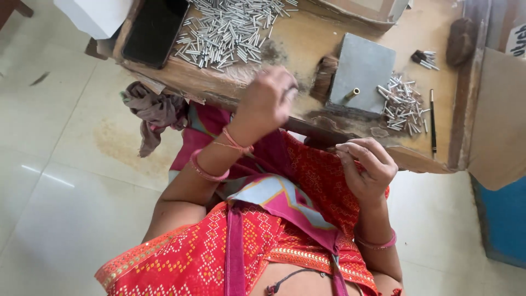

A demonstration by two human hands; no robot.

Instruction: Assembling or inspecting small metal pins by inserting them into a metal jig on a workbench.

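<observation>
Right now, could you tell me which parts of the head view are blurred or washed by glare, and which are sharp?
In the head view, the left hand is smeared by motion blur, its fingers indistinct; the right hand is sharper; the big pile of metal tubes and the grey block read crisply; the floor shows a soft pale sheen at left; straight edges bow slightly towards the corners.

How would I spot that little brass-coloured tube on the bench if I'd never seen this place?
Start at the wooden bench and find the flat grey square block right of the big heap of silver tubes. The brass tube stands at that block's near edge. It is alone and yellowish; every other tube is silver and lies in a pile.
</observation>
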